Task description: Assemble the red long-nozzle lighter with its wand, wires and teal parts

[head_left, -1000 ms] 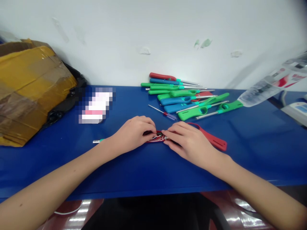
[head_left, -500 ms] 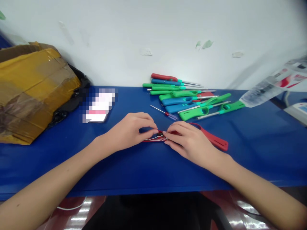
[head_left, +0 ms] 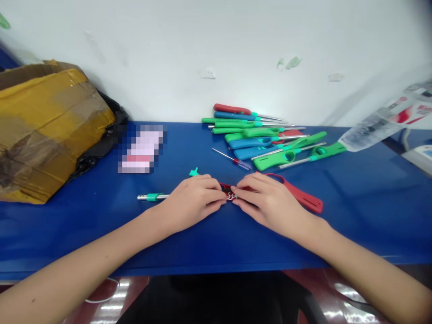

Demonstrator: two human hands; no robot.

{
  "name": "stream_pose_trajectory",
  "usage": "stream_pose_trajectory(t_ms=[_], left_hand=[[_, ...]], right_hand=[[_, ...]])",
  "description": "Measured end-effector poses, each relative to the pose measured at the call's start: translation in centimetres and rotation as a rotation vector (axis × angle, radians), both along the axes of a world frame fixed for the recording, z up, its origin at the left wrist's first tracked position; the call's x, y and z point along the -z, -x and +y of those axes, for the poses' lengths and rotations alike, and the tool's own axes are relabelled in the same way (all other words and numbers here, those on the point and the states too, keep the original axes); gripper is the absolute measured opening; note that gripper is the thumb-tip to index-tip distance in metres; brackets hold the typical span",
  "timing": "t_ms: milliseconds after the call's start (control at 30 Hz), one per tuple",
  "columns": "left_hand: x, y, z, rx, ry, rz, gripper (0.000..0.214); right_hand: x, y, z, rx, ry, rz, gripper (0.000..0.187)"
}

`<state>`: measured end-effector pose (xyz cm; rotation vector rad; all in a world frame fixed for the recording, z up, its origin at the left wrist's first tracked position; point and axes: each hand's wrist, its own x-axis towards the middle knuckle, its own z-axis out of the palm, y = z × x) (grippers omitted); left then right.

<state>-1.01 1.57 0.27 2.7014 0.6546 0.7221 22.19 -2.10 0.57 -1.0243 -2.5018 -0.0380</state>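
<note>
An opened red gas lighter (head_left: 231, 196) lies at the front middle of the blue table, white wires showing inside its handle. Its metal tube (head_left: 142, 197) with a teal collar sticks out past my left hand (head_left: 194, 200), whose closed fingertips press on the handle's left part. From the other side, my right hand (head_left: 268, 198) pinches the handle and wires; its fingers hide much of the parts. A loose red handle shell (head_left: 305, 199) lies under and beyond the right hand. Just behind the left hand is a small teal plastic piece (head_left: 194, 172).
Behind the hands lies a screwdriver (head_left: 238, 162) with a clear handle. Several green, blue and red lighters (head_left: 270, 159) are heaped near the wall. A phone (head_left: 141, 148) and a taped carton (head_left: 50, 135) are at left, a plastic bottle (head_left: 374, 119) at right.
My left hand has lowered and shifted right along the lighter, its fingers now closer to the right hand. The tube and the teal piece have come into sight. The right hand stays nearly still.
</note>
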Motion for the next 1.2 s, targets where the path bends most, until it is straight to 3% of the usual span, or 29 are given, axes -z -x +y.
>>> stream_pose_trajectory(t_ms=[433,700,967,1200], left_hand=[[-0.1,-0.6,-0.6,-0.103,0.083,0.042,0.016],[0.2,0.1,0.0,0.003,-0.153,0.02,0.02],[-0.4,0.1,-0.2,0.023,-0.359,0.149,0.027],[-0.6,0.1,-0.2,0.046,-0.375,0.196,0.029]], right_hand=[[-0.2,0.4,-0.1,0.057,0.002,0.056,0.021],[0.0,0.9,-0.1,0.168,0.086,0.149,0.015],[-0.2,1.7,-0.2,0.279,0.099,0.142,0.006],[-0.5,1.6,-0.1,0.272,0.12,0.104,0.005]])
